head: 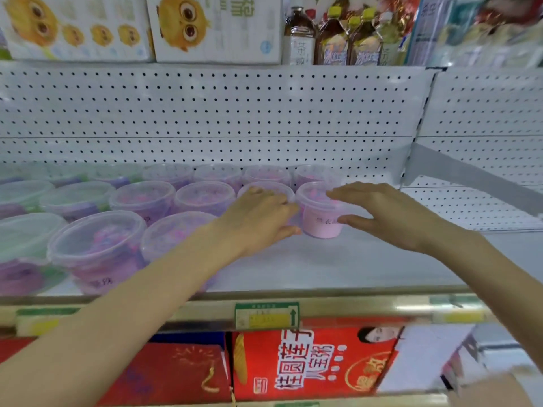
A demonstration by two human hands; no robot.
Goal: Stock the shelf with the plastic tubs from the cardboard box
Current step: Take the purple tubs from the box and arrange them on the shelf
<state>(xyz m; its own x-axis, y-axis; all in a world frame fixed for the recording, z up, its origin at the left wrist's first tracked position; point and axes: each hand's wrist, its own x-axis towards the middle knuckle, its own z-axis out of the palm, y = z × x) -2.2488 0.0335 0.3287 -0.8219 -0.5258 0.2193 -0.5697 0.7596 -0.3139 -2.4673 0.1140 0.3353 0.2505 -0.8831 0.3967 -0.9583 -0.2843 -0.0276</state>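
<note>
Several clear-lidded plastic tubs of purple and pink contents stand in rows on the white shelf [338, 259]. My right hand [385, 214] wraps the rightmost pink tub [318, 223], with fingers over its lid and thumb against its side. My left hand [260, 218] lies over the front of the neighbouring purple tub [266, 188], fingers on its lid and thumb low at its front. That tub is mostly hidden by the hand. The two tubs stand side by side in the second row. The cardboard box is not clearly in view.
Bare shelf lies right of and in front of the pink tub. A pegboard back wall [235, 113] rises behind. Bottles [335, 36] and cartons sit on the shelf above, red boxes [308, 365] below. A price label [266, 315] hangs on the shelf's front rail.
</note>
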